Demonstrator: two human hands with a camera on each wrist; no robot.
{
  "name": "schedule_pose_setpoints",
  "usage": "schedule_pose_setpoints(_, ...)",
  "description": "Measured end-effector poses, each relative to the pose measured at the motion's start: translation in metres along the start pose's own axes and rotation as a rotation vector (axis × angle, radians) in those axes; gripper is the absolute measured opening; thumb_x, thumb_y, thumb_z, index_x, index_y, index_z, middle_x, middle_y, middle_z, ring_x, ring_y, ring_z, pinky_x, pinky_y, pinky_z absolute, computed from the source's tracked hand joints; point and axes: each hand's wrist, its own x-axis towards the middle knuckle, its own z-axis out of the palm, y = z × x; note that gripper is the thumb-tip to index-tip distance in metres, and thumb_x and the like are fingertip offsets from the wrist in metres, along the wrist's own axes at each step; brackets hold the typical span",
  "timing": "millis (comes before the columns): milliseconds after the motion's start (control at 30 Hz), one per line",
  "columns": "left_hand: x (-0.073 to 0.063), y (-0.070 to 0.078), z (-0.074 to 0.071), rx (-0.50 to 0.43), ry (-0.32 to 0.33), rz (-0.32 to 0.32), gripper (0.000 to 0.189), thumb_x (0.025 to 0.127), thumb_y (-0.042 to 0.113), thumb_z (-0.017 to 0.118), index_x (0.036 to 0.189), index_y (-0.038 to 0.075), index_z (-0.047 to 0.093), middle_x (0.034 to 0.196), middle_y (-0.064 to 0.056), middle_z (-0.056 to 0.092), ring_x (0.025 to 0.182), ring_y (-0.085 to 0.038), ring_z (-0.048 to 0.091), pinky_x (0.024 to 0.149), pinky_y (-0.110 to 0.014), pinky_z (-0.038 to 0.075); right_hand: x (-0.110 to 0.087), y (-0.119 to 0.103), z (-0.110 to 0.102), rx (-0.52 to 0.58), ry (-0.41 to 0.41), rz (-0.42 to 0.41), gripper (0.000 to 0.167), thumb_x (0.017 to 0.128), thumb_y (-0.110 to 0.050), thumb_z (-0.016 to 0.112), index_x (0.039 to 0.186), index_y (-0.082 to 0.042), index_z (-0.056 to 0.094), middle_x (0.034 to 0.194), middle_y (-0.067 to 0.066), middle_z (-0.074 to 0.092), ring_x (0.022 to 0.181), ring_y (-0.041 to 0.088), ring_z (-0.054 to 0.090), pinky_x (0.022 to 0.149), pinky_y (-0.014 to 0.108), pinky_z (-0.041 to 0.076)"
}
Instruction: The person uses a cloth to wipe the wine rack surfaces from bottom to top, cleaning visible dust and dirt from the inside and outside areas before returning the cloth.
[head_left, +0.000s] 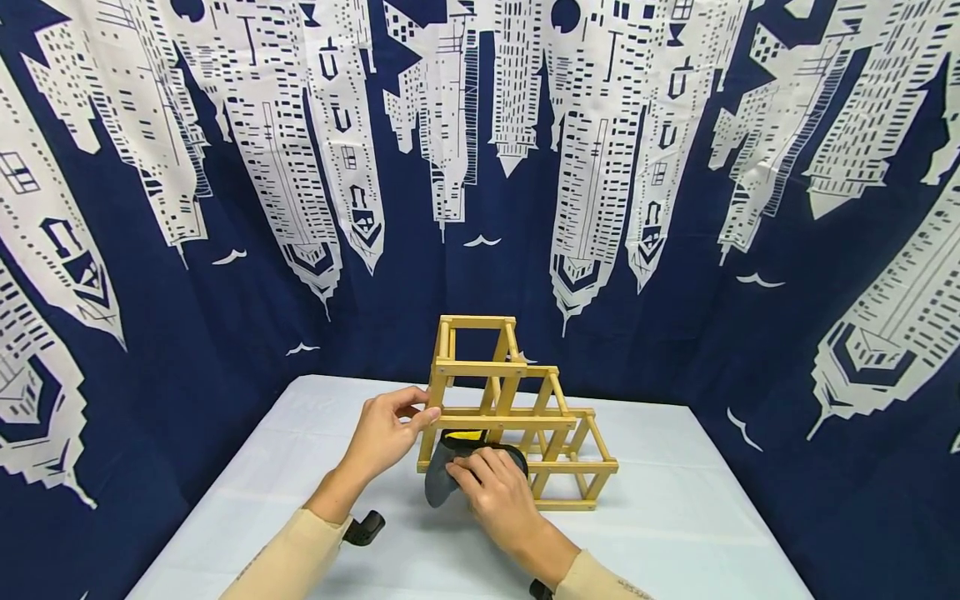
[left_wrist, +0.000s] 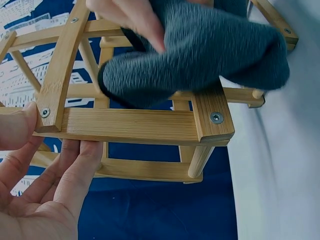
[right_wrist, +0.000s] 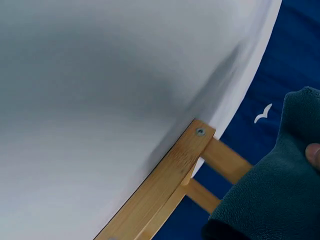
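Observation:
A stepped wooden rack (head_left: 510, 422) of slats and dowels stands on the table. My left hand (head_left: 387, 429) grips its left side, thumb on one face and fingers behind the slat (left_wrist: 130, 125), as the left wrist view shows. My right hand (head_left: 498, 500) pinches a grey-blue cloth (head_left: 441, 475) with a dark edge against the front of the rack's lower left part. Folds of the cloth drape over the slats in the left wrist view. A yellow patch (head_left: 465, 435) shows at its top edge. In the right wrist view only a fingertip (right_wrist: 314, 154) shows on the cloth.
The rack stands on a white-covered table (head_left: 645, 533). Behind it hangs a navy curtain (head_left: 510, 275) with white printed buildings and birds. A black wrist device (head_left: 364, 528) sits at the left wrist, and another (head_left: 540, 590) at the right.

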Motion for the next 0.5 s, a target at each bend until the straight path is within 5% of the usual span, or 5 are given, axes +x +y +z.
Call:
schedule_pose_setpoints(100, 0.0, 0.0, 0.0, 0.005, -0.002, 0.004, 0.005, 0.106, 0.022, 0.089, 0.109, 0.018, 0.09, 0.125, -0.007, 0.09, 0.103, -0.023, 0.087, 0.078, -0.029, 0.066, -0.006, 0.006, -0.007, 0.041, 0.016, -0.022, 0.033, 0.122, -0.011, 0.059, 0.112, -0.013, 0.09, 0.108, -0.001, 0.084, 0.093, 0.015, 0.073, 0.083, 0.028, 0.062)
schedule_pose_setpoints(200, 0.0, 0.001, 0.0, 0.007, -0.002, 0.002, 0.005, 0.106, 0.021, 0.089, 0.109, 0.018, 0.089, 0.125, -0.007, 0.09, 0.102, -0.023, 0.087, 0.078, -0.028, 0.064, -0.014, 0.013, -0.016, 0.093, 0.015, -0.027, 0.012, 0.105, -0.009, 0.088, 0.116, -0.013, 0.09, 0.11, 0.0, 0.084, 0.095, 0.015, 0.075, 0.082, 0.029, 0.063)
schedule_pose_setpoints(333, 0.001, 0.001, 0.001, 0.001, -0.004, -0.007, 0.006, 0.105, 0.02, 0.09, 0.11, 0.016, 0.089, 0.129, -0.01, 0.089, 0.104, -0.025, 0.088, 0.08, -0.029, 0.065, -0.026, 0.023, -0.027, 0.134, 0.025, 0.014, 0.053, 0.069, -0.006, 0.113, 0.116, -0.012, 0.09, 0.109, 0.0, 0.083, 0.096, 0.017, 0.076, 0.083, 0.033, 0.064)
schedule_pose_setpoints(500, 0.002, 0.0, 0.0, 0.001, -0.004, -0.013, 0.007, 0.104, 0.019, 0.09, 0.11, 0.015, 0.089, 0.128, -0.011, 0.089, 0.106, -0.027, 0.089, 0.087, -0.034, 0.068, -0.041, 0.038, -0.042, 0.128, 0.029, 0.097, 0.059, 0.058, 0.0, 0.114, 0.111, -0.01, 0.089, 0.105, 0.002, 0.082, 0.093, 0.021, 0.074, 0.082, 0.037, 0.064)
